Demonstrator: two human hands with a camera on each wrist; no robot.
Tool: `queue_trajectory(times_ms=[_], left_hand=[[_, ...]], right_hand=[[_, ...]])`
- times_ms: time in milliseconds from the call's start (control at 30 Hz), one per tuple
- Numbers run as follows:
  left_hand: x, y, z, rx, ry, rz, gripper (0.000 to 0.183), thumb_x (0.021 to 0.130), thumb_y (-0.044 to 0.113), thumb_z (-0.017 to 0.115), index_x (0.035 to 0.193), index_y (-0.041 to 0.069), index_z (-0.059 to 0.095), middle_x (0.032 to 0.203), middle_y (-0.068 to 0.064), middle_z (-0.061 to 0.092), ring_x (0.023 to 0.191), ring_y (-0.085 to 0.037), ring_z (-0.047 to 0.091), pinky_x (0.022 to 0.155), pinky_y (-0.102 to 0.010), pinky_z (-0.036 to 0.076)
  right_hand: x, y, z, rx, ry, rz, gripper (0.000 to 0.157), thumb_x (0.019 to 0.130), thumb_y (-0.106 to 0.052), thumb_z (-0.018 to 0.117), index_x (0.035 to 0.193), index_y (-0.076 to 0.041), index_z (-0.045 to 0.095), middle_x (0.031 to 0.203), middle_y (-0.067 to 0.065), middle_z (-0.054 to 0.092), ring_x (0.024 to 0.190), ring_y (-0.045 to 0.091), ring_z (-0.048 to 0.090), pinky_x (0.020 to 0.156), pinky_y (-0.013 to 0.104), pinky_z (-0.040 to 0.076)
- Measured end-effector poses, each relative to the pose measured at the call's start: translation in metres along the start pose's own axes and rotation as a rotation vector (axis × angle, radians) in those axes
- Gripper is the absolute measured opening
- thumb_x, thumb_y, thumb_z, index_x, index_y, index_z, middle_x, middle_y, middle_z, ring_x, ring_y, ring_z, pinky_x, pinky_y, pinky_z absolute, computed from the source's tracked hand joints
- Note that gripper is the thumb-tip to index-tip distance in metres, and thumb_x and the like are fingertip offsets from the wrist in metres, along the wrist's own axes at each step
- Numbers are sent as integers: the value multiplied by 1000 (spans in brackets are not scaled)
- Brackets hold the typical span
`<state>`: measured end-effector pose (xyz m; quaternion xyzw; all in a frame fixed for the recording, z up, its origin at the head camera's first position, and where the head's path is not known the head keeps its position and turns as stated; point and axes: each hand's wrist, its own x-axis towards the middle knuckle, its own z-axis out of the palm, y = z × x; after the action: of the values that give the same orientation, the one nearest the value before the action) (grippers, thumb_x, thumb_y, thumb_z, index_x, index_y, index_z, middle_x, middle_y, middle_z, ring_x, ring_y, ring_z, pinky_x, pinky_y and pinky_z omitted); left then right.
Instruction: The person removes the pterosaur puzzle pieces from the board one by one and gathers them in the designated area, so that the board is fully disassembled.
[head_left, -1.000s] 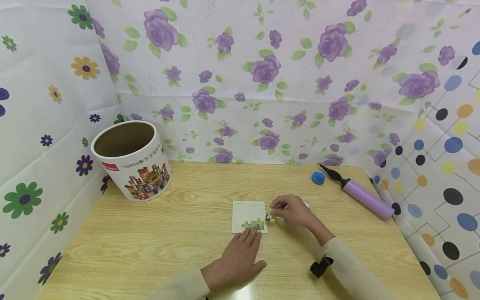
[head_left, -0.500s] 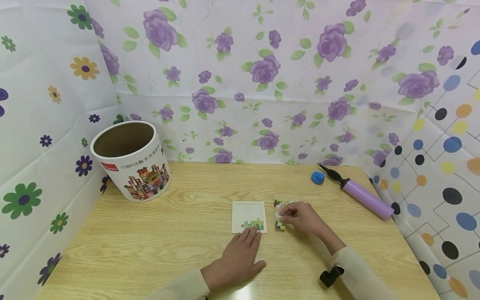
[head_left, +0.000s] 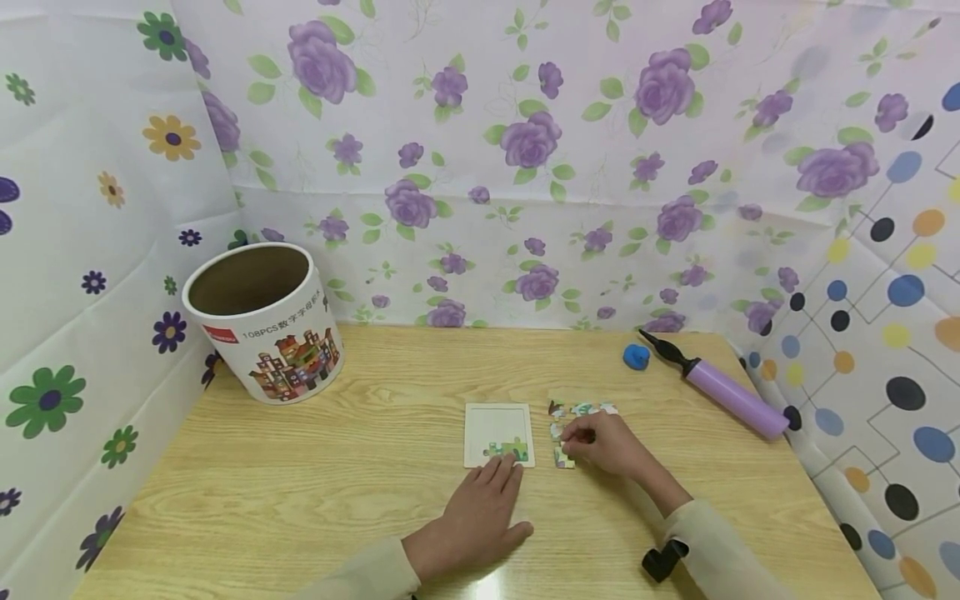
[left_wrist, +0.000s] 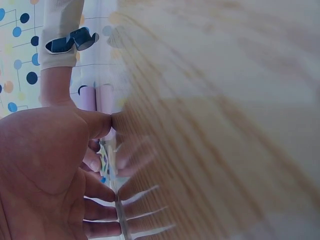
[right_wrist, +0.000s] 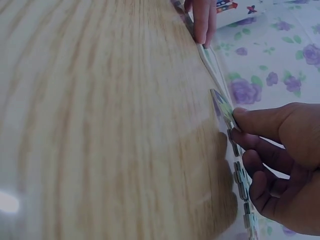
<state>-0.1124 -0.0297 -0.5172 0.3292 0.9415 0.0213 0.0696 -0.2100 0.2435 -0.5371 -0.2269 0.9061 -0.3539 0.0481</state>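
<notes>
A square white puzzle tray point(head_left: 487, 421) lies on the table, with a few joined green puzzle pieces point(head_left: 512, 448) in its lower right corner. My left hand point(head_left: 480, 512) rests with straight fingers over the tray's near edge. Right of the tray, my right hand point(head_left: 611, 446) pinches a yellow-green puzzle piece point(head_left: 565, 457) between thumb and finger. In the right wrist view that piece point(right_wrist: 223, 109) is tilted up from the tabletop, apart from the tray. Loose puzzle pieces point(head_left: 582, 408) lie just beyond and partly under my right hand, which hides some of them.
A large white printed bucket point(head_left: 292, 354) stands at the back left. Toward the back right lie a small blue toy point(head_left: 637, 357) and a purple hand pump point(head_left: 735, 396). Patterned cloth point(head_left: 480, 200) hangs behind the wooden table point(head_left: 360, 450).
My right hand has moved right, away from the tray's edge, with the puzzle piece, which has shifted slightly right again since half a second ago. My left hand has stayed in place.
</notes>
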Motion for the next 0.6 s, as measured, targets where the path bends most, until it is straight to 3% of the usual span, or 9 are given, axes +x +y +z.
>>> queue_trajectory(times_ms=[600], left_hand=[[1, 0, 1, -12, 9, 6, 78, 103, 59, 44, 157, 2, 37, 164, -15, 33, 152, -29, 31, 118, -47, 33]], right_hand=[[4, -6, -3, -42, -13, 23, 7, 91, -18, 79, 97, -20, 79, 82, -14, 67, 73, 4, 59, 66, 25, 51]])
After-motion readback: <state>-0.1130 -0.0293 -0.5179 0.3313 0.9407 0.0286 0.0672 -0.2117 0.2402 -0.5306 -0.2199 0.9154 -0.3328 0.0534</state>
